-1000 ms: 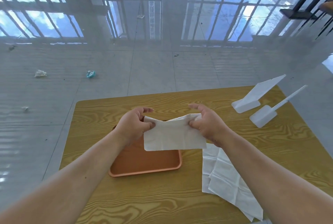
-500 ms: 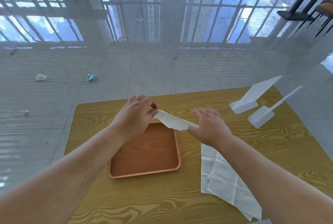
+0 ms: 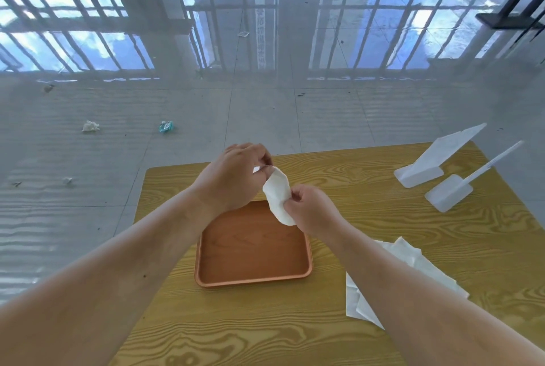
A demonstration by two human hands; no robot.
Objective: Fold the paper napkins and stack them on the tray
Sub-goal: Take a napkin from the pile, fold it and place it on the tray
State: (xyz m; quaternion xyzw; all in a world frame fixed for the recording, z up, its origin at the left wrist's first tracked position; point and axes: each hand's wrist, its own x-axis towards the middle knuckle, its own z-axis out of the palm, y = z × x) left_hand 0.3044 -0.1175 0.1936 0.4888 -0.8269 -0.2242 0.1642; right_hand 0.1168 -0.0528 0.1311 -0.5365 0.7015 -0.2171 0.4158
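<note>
A white paper napkin [image 3: 276, 194], bent over into a narrow curved strip, hangs in the air above the far edge of the orange tray [image 3: 253, 275]. My left hand [image 3: 233, 177] pinches its upper end and my right hand [image 3: 309, 208] pinches its lower side, so both hands hold it close together. The tray lies on the wooden table [image 3: 368, 218] with nothing in it. A loose pile of unfolded white napkins [image 3: 413, 265] lies on the table to the right of the tray, partly hidden by my right forearm.
Two white plastic stands [image 3: 439, 156] [image 3: 463, 185] sit at the table's far right corner. Beyond the table is a glossy tiled floor with bits of crumpled litter [image 3: 166, 126] [image 3: 90, 126]. Dark furniture bases [image 3: 507, 19] stand far back.
The napkin went from a wide sheet held flat between my hands to a narrow doubled strip. My hands came together over the tray's far edge.
</note>
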